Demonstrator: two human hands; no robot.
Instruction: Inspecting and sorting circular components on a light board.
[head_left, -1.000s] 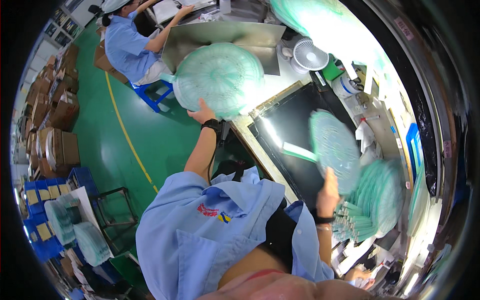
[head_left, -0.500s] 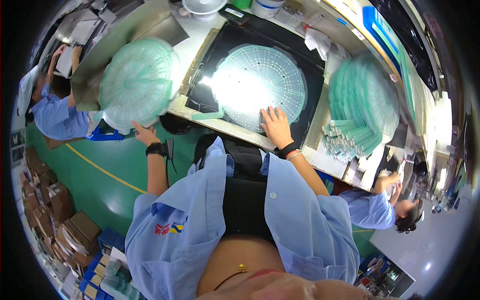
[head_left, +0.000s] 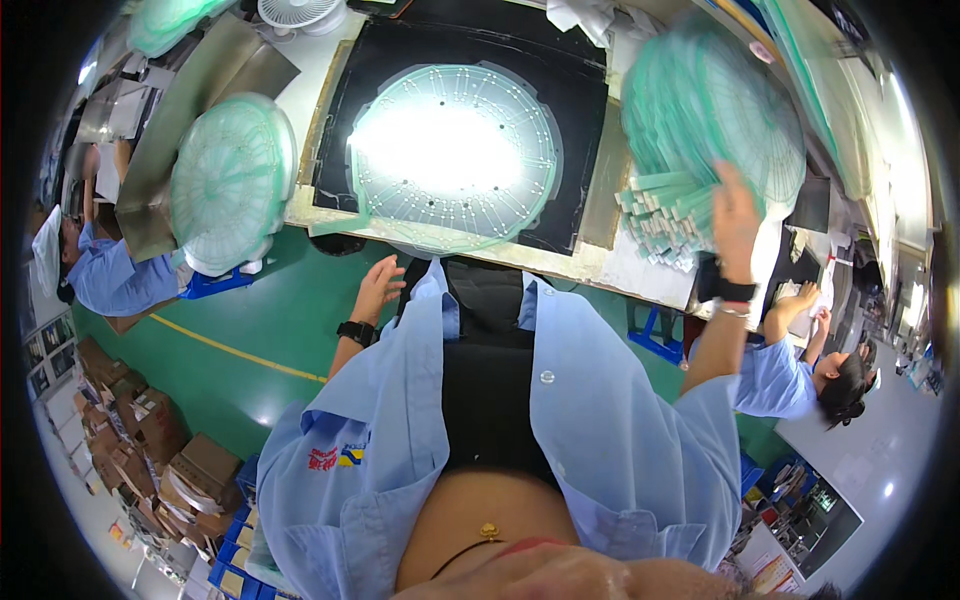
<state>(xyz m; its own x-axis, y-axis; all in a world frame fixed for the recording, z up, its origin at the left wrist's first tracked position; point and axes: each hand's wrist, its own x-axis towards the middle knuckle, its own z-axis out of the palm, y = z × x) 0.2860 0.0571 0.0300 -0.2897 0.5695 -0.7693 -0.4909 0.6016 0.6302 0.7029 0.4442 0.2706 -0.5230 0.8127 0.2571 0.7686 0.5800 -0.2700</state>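
Note:
A round, translucent green-white sheet of printed circuitry [head_left: 470, 215] with a narrow tail lies on a black mat [head_left: 575, 115], its middle washed out by bright glare. Near the bench's front edge, by the tail, my left hand [head_left: 378, 285] hovers with fingers apart and nothing in them. My right hand [head_left: 735, 225] is over the front of a fanned stack of similar round sheets [head_left: 680, 110] on the right. Motion blurs its stretched fingers, with no sheet visible in them; whether they touch the stack I cannot tell. Another round sheet pile [head_left: 232, 180] stands at the left.
A metal panel [head_left: 190, 110] stands behind the left pile, and a small white fan [head_left: 300, 12] is at the back. Co-workers in blue sit at the left [head_left: 120, 275] and right [head_left: 775, 370]. Cardboard boxes [head_left: 205, 475] are stacked on the green floor.
My right hand has left the sheet on the mat and moved right to the stack. My left hand has come away from the left pile toward my body. The view has shifted right.

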